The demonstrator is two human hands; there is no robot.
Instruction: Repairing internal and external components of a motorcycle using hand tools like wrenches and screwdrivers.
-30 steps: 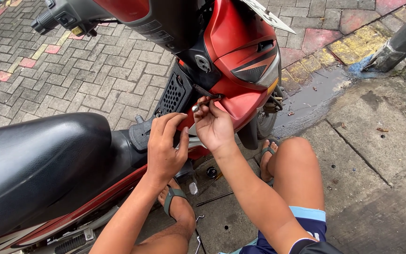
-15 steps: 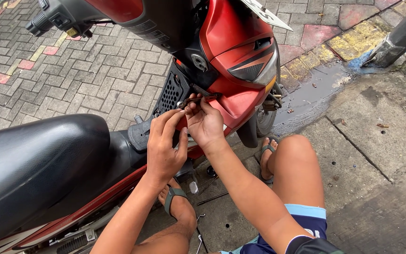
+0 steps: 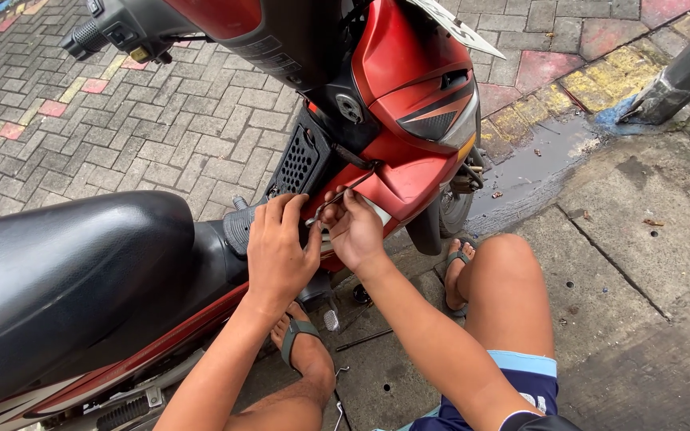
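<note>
A red and black motorbike (image 3: 409, 96) stands in front of me, its black seat (image 3: 57, 279) at the lower left. My left hand (image 3: 279, 255) rests with spread fingers on the black centre panel beside a perforated grille (image 3: 297, 160). My right hand (image 3: 354, 227) pinches a thin metal tool (image 3: 343, 191) whose far end points up at the red side cover (image 3: 397, 179). Both hands sit close together, nearly touching, at the bike's leg shield.
I squat with sandalled feet (image 3: 301, 339) on cracked concrete; small tools (image 3: 365, 339) lie on the ground between them. A puddle (image 3: 537, 160) lies by the front wheel (image 3: 450, 209). Paving bricks stretch to the left, a grey post (image 3: 684, 76) leans at the upper right.
Both hands have stayed at the same spot on the leg shield; the right hand now holds the thin tool angled up toward the red cover. The view has shifted slightly.
</note>
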